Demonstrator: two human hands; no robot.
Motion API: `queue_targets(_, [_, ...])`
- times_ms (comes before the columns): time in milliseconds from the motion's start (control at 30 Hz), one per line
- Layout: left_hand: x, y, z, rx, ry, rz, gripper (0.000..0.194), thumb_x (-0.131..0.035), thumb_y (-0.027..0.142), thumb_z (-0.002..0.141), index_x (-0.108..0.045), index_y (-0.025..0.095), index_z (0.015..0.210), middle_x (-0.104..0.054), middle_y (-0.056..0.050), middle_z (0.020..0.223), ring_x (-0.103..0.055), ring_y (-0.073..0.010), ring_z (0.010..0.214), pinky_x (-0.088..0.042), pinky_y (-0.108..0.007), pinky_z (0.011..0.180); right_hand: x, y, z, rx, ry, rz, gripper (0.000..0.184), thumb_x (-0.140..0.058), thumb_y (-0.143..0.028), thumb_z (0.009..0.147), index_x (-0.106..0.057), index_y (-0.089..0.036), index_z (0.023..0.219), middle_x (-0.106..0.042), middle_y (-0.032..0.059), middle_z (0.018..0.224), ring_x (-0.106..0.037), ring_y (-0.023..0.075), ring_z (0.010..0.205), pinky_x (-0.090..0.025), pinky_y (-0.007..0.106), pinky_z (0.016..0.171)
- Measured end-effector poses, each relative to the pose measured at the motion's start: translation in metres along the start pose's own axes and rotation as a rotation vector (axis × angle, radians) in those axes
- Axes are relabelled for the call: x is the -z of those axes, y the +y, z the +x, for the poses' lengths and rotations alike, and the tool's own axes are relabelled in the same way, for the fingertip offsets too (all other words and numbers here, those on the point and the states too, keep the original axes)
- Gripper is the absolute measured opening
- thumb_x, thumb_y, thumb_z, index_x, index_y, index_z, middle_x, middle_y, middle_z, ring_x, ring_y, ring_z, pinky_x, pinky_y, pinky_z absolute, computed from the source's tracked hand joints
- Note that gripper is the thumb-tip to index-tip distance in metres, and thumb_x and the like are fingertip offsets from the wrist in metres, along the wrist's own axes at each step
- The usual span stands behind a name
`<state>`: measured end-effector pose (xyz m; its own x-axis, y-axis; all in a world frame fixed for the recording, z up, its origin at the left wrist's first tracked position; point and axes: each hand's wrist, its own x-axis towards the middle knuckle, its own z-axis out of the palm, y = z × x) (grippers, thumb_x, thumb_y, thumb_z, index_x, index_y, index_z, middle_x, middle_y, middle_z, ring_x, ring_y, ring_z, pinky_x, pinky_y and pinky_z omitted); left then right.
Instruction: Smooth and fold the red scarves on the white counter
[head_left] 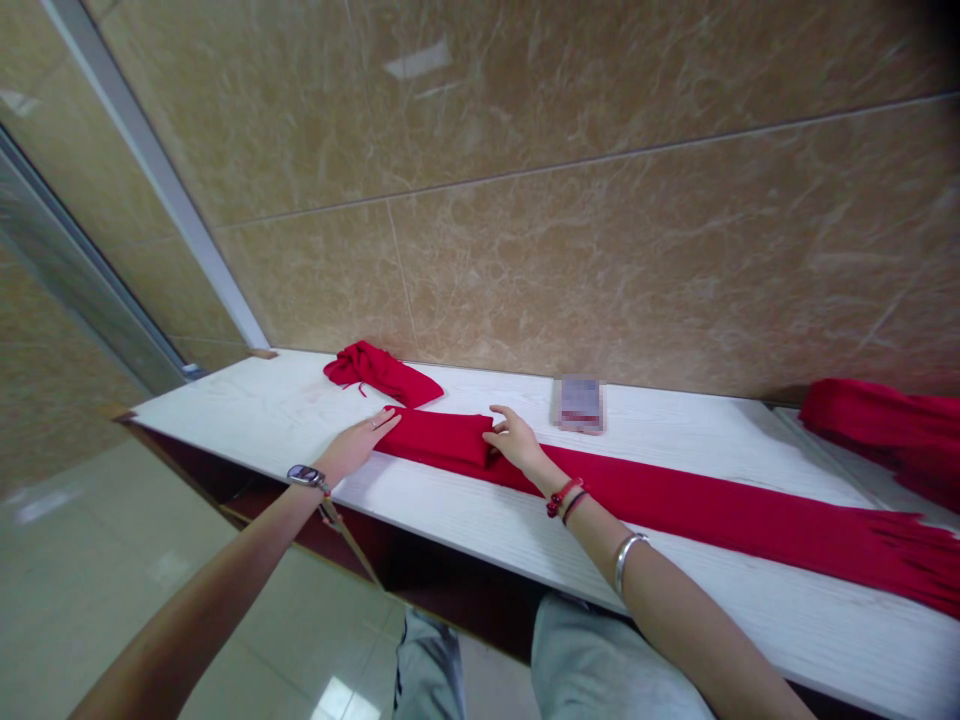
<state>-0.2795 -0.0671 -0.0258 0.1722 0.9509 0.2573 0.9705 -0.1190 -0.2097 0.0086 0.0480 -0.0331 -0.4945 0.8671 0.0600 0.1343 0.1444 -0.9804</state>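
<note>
A long red scarf [675, 500] stretches along the white tabletop, with loose fringe at its right end. Its left part is folded back into a flat, layered bundle [439, 438]. My left hand [360, 446] lies with fingers stretched over the left end of that bundle. At the other end, my right hand [516, 440] has its thumb and some fingers at the folded edge, gripping the cloth, while one finger sticks up apart. The fingertips are partly hidden by the fabric.
Behind the scarf, a crumpled red cloth [382, 374] lies near the wall. A blurred rectangular item [579, 404] rests on the white cabinet top [247, 410]. More red fabric [885, 430] is piled at far right. Open shelves [450, 570] sit below the front edge.
</note>
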Motion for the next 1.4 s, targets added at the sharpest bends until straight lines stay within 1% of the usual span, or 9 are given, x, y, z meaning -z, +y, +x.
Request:
queue_targets(133, [0.003,-0.001,-0.002,0.021,0.058,-0.005,0.067,-0.026,-0.006,0.073,-0.035,0.015,0.135,-0.033,-0.007,0.142,-0.031,-0.0144,0.129,-0.027,-0.030,0.107,-0.002,-0.007,-0.003,-0.032,0.000,0.172,0.049,-0.054,-0.007,0.074,-0.041,-0.020,0.119,-0.049,-0.0086,0.065,-0.058,0.0076,0.053,-0.052,0.020,0.056])
queue_targets(367, [-0.005,0.001,-0.005,0.047,-0.099,0.021,0.069,-0.025,-0.008,0.068,-0.034,0.008,0.135,-0.031,-0.011,0.143,-0.030,-0.0144,0.130,-0.026,-0.029,0.106,-0.005,0.004,0.002,-0.084,0.001,0.023,0.048,-0.055,-0.002,0.071,-0.045,-0.017,0.116,-0.048,-0.0101,0.055,-0.054,0.0075,0.045,-0.048,0.018,0.048])
queue_targets(567, [0.020,0.011,0.001,0.050,-0.215,0.085,0.071,-0.031,-0.003,0.069,-0.028,0.016,0.138,-0.025,-0.009,0.146,-0.027,-0.0180,0.132,-0.024,-0.041,0.105,-0.005,0.005,0.001,-0.047,0.021,-0.038,0.048,-0.055,-0.004,0.071,-0.047,-0.019,0.116,-0.049,-0.0098,0.056,-0.056,0.0089,0.047,-0.049,0.021,0.050])
queue_targets(733, [0.033,0.029,0.017,-0.090,-0.195,-0.094,0.056,-0.034,0.011,0.081,-0.032,0.019,0.136,-0.023,-0.006,0.146,-0.019,-0.0180,0.134,-0.018,-0.037,0.108,-0.005,0.001,-0.002,0.032,0.047,-0.154,0.049,-0.055,-0.006,0.072,-0.046,-0.020,0.118,-0.055,-0.0069,0.064,-0.058,0.0100,0.053,-0.051,0.023,0.057])
queue_targets(867, [0.019,0.041,0.027,0.059,-0.175,-0.120,0.046,-0.027,0.032,0.092,-0.035,0.021,0.136,-0.028,-0.007,0.145,-0.023,-0.0221,0.133,-0.020,-0.042,0.107,-0.003,0.001,-0.002,0.058,0.024,-0.227,0.051,-0.055,-0.007,0.073,-0.044,-0.019,0.121,-0.057,-0.0051,0.066,-0.059,0.0106,0.055,-0.051,0.023,0.059])
queue_targets(1000, [0.000,0.041,0.026,0.166,-0.231,-0.090,0.052,-0.026,0.038,0.092,-0.027,0.018,0.140,-0.024,-0.010,0.145,-0.019,-0.0250,0.134,-0.019,-0.045,0.106,0.000,0.002,0.000,0.025,-0.035,-0.254,0.056,-0.053,-0.005,0.072,-0.040,-0.019,0.125,-0.059,-0.0033,0.070,-0.060,0.0110,0.054,-0.052,0.024,0.058])
queue_targets(1133, [0.001,0.040,0.025,0.158,-0.289,-0.093,0.053,-0.024,0.039,0.092,-0.025,0.019,0.140,-0.022,-0.009,0.146,-0.016,-0.0249,0.135,-0.018,-0.047,0.106,0.002,0.000,-0.002,0.263,0.046,-0.446,0.054,-0.053,-0.010,0.074,-0.042,-0.016,0.126,-0.057,0.0112,0.108,-0.063,0.0166,0.082,-0.051,0.032,0.078])
queue_targets(1233, [0.008,0.045,0.028,0.154,-0.267,-0.064,0.052,-0.024,0.042,0.091,-0.028,0.021,0.139,-0.020,-0.008,0.147,-0.014,-0.0256,0.135,-0.015,-0.046,0.106,-0.002,-0.001,-0.010,0.582,-0.022,-0.632,0.050,-0.052,-0.022,0.080,-0.042,-0.017,0.129,-0.041,0.0150,0.133,-0.041,0.0231,0.121,-0.036,0.040,0.100])
queue_targets(1400, [0.009,0.054,0.029,0.225,-0.256,-0.070,0.058,-0.027,0.053,0.088,-0.024,0.027,0.140,-0.015,-0.007,0.148,-0.011,-0.0341,0.134,-0.014,-0.052,0.104,-0.013,0.002,-0.022,0.576,-0.283,-0.930,0.059,-0.040,-0.046,0.087,-0.035,-0.013,0.136,-0.030,0.0154,0.143,-0.021,0.0292,0.133,-0.022,0.051,0.105])
